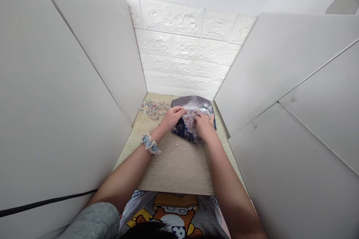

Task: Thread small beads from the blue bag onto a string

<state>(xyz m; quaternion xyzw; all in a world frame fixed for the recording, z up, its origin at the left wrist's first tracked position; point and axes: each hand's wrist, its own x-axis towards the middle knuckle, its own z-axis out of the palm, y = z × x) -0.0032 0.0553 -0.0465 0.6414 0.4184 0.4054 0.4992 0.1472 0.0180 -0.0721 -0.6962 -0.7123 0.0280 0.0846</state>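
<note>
Silvery bag [193, 104] of tiny blurred beads: left hand [173, 116] and right hand [204, 126] pinch it, fingertips partly hidden.

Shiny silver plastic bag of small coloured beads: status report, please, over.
Left hand and right hand both resting on the shiny silver plastic bag of small coloured beads. Grip unclear. Beaded strings lie left on the wooden table, apart.

Bead strings [153, 107], wooden table [179, 168], white panels [56, 101]

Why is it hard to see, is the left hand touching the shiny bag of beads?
Touching. In the head view the left hand rests its fingers on the top of the shiny bag, with no gap showing; the right hand presses on it too.
</note>
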